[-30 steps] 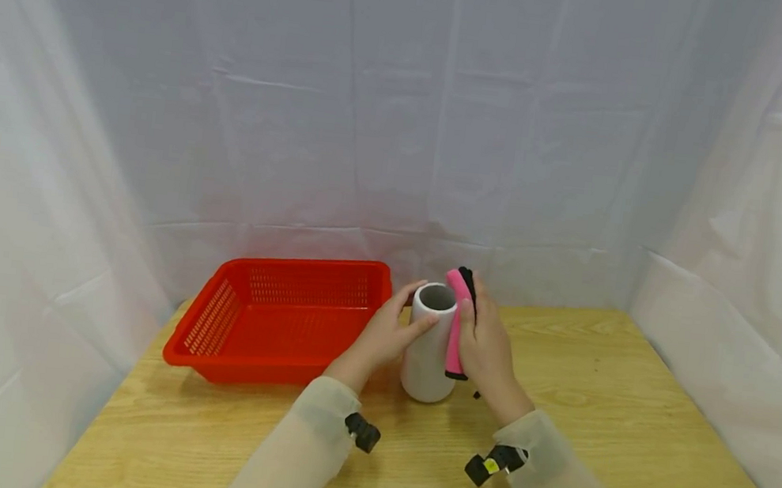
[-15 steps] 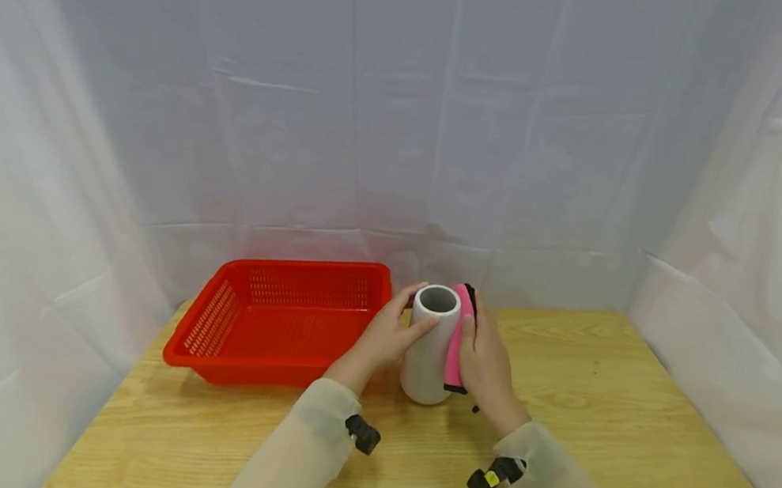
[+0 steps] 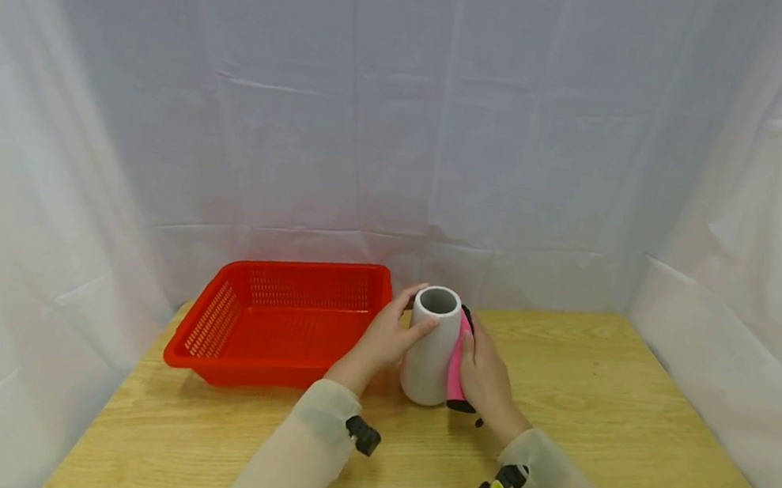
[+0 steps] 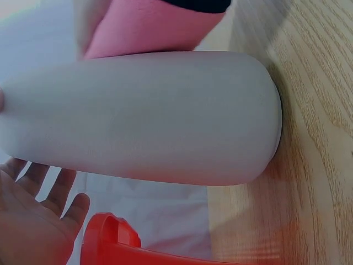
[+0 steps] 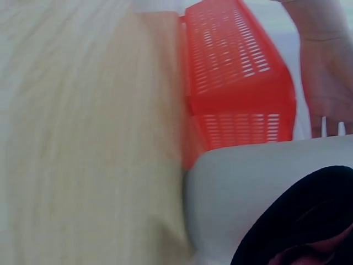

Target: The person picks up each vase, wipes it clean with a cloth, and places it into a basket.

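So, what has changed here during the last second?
The right hand slid the pink sponge down the side of the white vase, from near its rim to its base. The left hand holds the vase as before; the red basket stayed put.

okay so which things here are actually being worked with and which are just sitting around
In use:
white cylinder, gripped by left hand
pink and black brush, pressed against its side by right hand

Lying about:
red basket, beside the cylinder on the wooden table

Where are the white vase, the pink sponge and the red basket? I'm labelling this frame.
white vase (image 3: 427,359), head view, middle of its side.
pink sponge (image 3: 455,362), head view, pink face.
red basket (image 3: 211,317), head view, left wall.
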